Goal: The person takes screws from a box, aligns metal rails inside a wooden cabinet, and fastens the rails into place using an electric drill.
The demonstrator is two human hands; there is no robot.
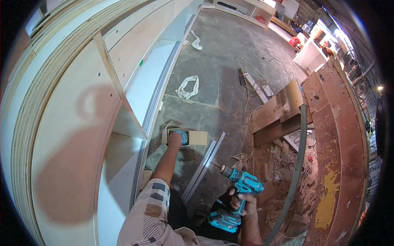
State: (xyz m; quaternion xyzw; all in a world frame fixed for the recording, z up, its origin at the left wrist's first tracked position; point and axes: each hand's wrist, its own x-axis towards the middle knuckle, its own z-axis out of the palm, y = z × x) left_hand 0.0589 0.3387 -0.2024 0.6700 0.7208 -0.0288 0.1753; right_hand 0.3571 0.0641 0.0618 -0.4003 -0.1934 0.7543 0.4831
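Observation:
My left hand (175,139) reaches down into a small open cardboard box (198,138) on the floor, among small bluish contents (184,137) that are too small to make out; its fingers are hidden. My right hand (247,205) grips the handle of a teal cordless drill (247,182), with a bit pointing up and leftward and the battery low near my lap. Two silver metal rails (202,168) lie on the floor between the box and the drill.
Pale wooden cabinetry (69,135) with metal track fills the left. A worn wooden structure (336,143) stands right, above scattered offcuts (277,172). Cords (247,94), white cloth strips (186,93) and board pieces (256,86) lie on the concrete floor (217,41). More cabinets (242,10) stand at the back.

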